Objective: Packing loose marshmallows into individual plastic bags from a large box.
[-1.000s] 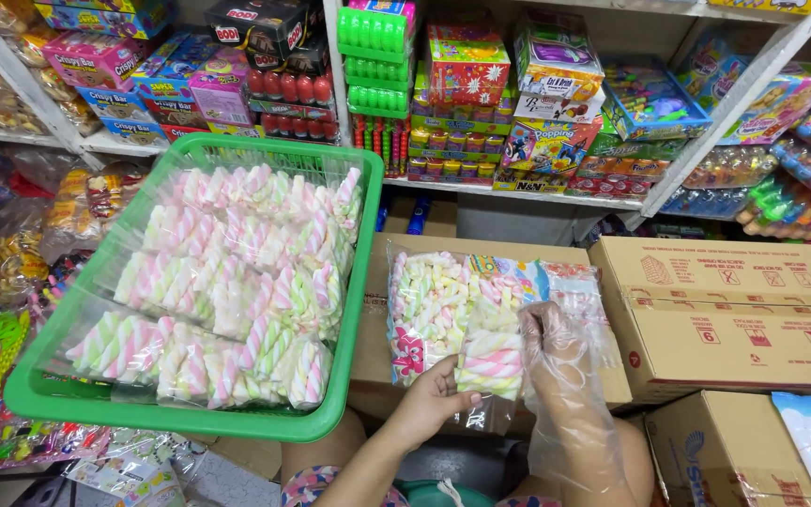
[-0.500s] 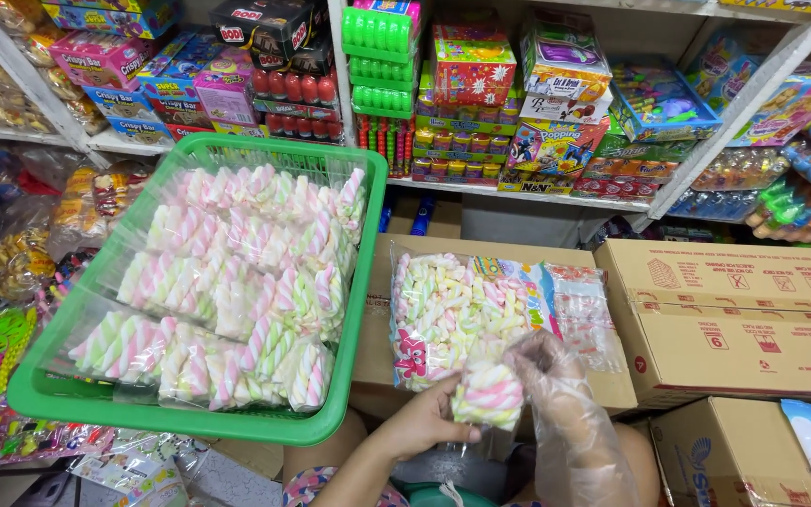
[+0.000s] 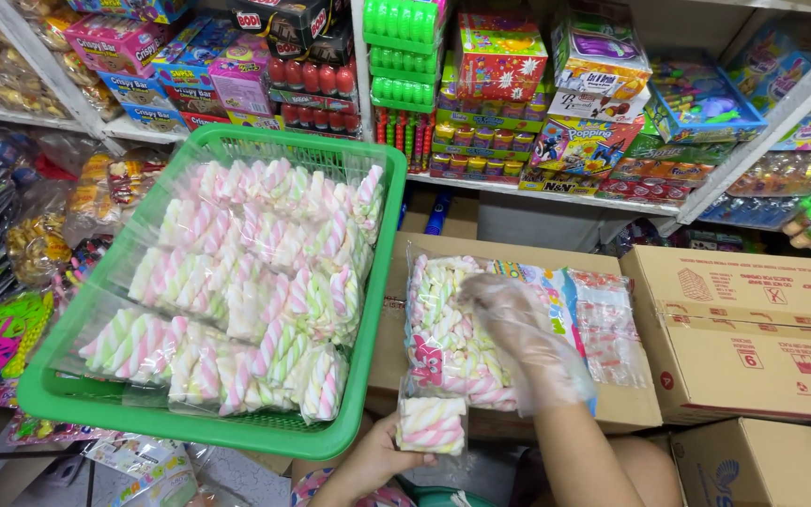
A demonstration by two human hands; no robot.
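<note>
At the far left of the frame hang bags of snacks [image 3: 35, 246] in shiny wrappers, beneath a sloping shelf of coloured boxes [image 3: 157, 70] in the upper left. Right of them, filling the left half, sits a green plastic basket [image 3: 373, 310] with mesh walls, packed with small clear packets of twisted marshmallows [image 3: 246, 282] in pink, white and pale green. At the lower middle, the left hand [image 3: 368, 460] is bare and closed around a small packet of twisted marshmallows [image 3: 432, 424], held just below the basket's near right corner. Just above it lies a large clear bag of marshmallows [image 3: 443, 329] on a brown cardboard box [image 3: 631, 404]. The right hand [image 3: 527, 338], in a thin wrinkled transparent glove, rests fingers-down on that bag, loosely curled rather than clenched. Further right stand more cardboard cartons [image 3: 753, 329], under shelves of bright toy and sweet boxes [image 3: 593, 103].
</note>
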